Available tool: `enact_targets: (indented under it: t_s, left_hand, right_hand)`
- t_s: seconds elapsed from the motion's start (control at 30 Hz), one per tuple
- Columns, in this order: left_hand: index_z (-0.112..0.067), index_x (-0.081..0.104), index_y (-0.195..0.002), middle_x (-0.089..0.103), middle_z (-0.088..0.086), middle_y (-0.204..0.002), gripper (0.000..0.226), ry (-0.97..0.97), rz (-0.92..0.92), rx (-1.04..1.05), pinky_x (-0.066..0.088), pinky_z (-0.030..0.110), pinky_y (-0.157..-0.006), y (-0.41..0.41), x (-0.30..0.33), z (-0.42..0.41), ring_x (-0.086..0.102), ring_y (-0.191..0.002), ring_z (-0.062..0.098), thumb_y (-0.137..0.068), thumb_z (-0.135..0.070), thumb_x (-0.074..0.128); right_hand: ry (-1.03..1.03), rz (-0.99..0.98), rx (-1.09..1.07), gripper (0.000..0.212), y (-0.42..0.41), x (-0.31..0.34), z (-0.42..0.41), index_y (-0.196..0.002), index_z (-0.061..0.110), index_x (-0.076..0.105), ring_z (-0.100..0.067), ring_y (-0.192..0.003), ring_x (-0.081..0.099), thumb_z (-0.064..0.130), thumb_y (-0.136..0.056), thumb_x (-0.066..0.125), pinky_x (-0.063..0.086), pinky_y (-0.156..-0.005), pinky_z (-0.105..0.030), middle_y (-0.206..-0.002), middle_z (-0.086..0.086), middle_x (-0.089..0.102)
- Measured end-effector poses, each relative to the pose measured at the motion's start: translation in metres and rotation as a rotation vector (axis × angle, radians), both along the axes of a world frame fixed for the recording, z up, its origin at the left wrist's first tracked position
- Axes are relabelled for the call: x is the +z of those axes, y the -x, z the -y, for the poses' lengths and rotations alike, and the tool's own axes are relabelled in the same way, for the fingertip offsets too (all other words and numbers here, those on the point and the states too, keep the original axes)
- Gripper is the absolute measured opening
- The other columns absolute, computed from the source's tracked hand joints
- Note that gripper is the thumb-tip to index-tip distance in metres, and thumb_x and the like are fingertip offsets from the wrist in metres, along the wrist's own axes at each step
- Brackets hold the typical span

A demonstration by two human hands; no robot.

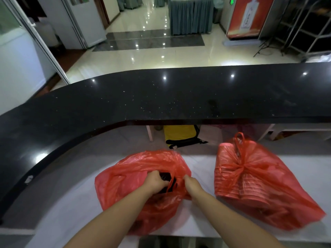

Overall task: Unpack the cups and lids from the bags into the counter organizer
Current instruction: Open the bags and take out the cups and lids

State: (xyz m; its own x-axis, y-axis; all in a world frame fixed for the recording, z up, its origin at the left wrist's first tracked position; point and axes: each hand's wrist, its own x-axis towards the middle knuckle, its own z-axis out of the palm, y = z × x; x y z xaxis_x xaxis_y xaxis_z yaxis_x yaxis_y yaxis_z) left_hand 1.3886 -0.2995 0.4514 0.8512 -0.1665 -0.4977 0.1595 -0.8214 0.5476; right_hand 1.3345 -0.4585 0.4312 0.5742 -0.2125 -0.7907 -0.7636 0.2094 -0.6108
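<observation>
The left hand (156, 181) and right hand (190, 183) each grip the red bag (125, 185) at its mouth, something dark half-hidden between them. Right of both hands lies the knotted bag (254, 183), its contents blurred stacks.

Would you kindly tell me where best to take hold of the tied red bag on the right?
Probably at the knot on the tied bag, coming from above: the gathered handles bunch there and face up, while the stacked cups fill the sides.
</observation>
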Motion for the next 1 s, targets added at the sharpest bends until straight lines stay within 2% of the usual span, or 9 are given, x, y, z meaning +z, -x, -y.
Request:
enact_targets:
  t_s: [0.07, 0.23, 0.33, 0.43, 0.53, 0.63, 0.77, 0.9, 1.0]
  left_hand:
    - [-0.012, 0.065, -0.119, 0.069, 0.004, -0.116, 0.046, -0.022, 0.019, -0.019, 0.052, 0.032, -0.091, -0.002, 0.010, -0.003, 0.064, -0.107, 0.022, -0.078, -0.030, 0.079]
    - [-0.017, 0.065, -0.120, 0.071, 0.003, -0.115, 0.044, -0.042, 0.122, 0.003, 0.049, 0.024, -0.079, -0.002, 0.035, -0.024, 0.065, -0.105, 0.021, -0.078, -0.026, 0.077]
    - [-0.017, 0.066, -0.119, 0.071, 0.004, -0.115, 0.044, -0.033, 0.209, 0.096, 0.048, 0.024, -0.082, 0.003, 0.055, -0.038, 0.066, -0.105, 0.020, -0.078, -0.025, 0.079]
    - [-0.019, 0.063, -0.126, 0.070, 0.003, -0.117, 0.051, -0.015, 0.303, 0.215, 0.048, 0.027, -0.087, 0.012, 0.079, -0.051, 0.065, -0.110, 0.023, -0.078, -0.022, 0.079]
    - [-0.024, 0.063, -0.125, 0.071, -0.001, -0.114, 0.050, 0.057, 0.419, 0.365, 0.045, 0.024, -0.082, 0.025, 0.099, -0.061, 0.065, -0.107, 0.019, -0.077, -0.020, 0.078]
    - [-0.028, 0.062, -0.125, 0.067, -0.011, -0.106, 0.048, 0.147, 0.486, 0.556, 0.042, 0.018, -0.075, 0.045, 0.112, -0.070, 0.061, -0.098, 0.010, -0.080, -0.028, 0.078]
    - [-0.019, 0.062, -0.127, 0.066, -0.004, -0.116, 0.047, 0.389, 0.419, 0.838, 0.053, 0.034, -0.096, 0.088, 0.115, -0.083, 0.063, -0.109, 0.015, -0.084, -0.028, 0.080]
    - [-0.007, 0.063, -0.127, 0.070, 0.007, -0.116, 0.046, 0.537, 0.344, 1.050, 0.056, 0.049, -0.095, 0.145, 0.102, -0.098, 0.070, -0.104, 0.025, -0.087, -0.023, 0.079]
    - [-0.014, 0.061, -0.128, 0.069, 0.003, -0.119, 0.043, 0.531, 0.319, 1.102, 0.058, 0.041, -0.092, 0.187, 0.095, -0.114, 0.068, -0.106, 0.019, -0.090, -0.030, 0.075]
  right_hand:
    - [0.112, 0.048, 0.102, 0.031, -0.007, 0.009, 0.002, -0.110, 0.013, 0.061, -0.028, -0.086, 0.068, 0.032, -0.097, 0.040, 0.057, -0.070, -0.036, -0.098, -0.012, 0.069]
    - [0.356, 0.354, 0.238, 0.042, -0.033, 0.040, -0.002, -0.124, 0.026, 0.044, -0.013, -0.082, 0.065, 0.047, -0.090, 0.060, 0.050, -0.065, -0.029, -0.101, 0.002, 0.067]
    - [0.556, 0.602, 0.347, 0.043, -0.048, 0.058, -0.014, -0.131, 0.028, 0.050, -0.009, -0.105, 0.054, 0.041, -0.092, 0.061, 0.045, -0.087, -0.028, -0.125, 0.007, 0.054]
    - [0.808, 0.857, 0.462, 0.030, -0.055, 0.075, -0.030, -0.123, 0.028, 0.056, -0.010, -0.116, 0.050, 0.032, -0.094, 0.060, 0.041, -0.101, -0.035, -0.126, 0.011, 0.053]
    - [0.684, 0.999, 0.599, 0.025, -0.056, 0.086, -0.047, -0.120, 0.029, 0.058, -0.005, -0.109, 0.053, 0.032, -0.095, 0.062, 0.047, -0.097, -0.031, -0.119, 0.016, 0.052]
    - [0.475, 0.956, 0.796, 0.046, -0.053, 0.091, -0.061, -0.136, 0.026, 0.052, -0.005, -0.115, 0.052, 0.043, -0.094, 0.063, 0.043, -0.097, -0.024, -0.127, 0.016, 0.049]
    - [0.107, 0.903, 0.835, 0.035, -0.033, 0.093, -0.078, -0.126, 0.032, 0.057, -0.001, -0.109, 0.061, 0.038, -0.093, 0.069, 0.050, -0.086, -0.018, -0.121, 0.014, 0.063]
    - [-0.015, 0.777, 0.871, 0.039, -0.003, 0.088, -0.103, -0.126, 0.010, 0.060, -0.027, -0.099, 0.070, 0.023, -0.092, 0.073, 0.058, -0.088, -0.043, -0.111, -0.011, 0.070]
    - [-0.119, 0.688, 0.937, 0.023, 0.024, 0.087, -0.127, -0.115, 0.008, 0.066, -0.027, -0.091, 0.072, 0.015, -0.094, 0.069, 0.059, -0.079, -0.039, -0.102, -0.010, 0.074]
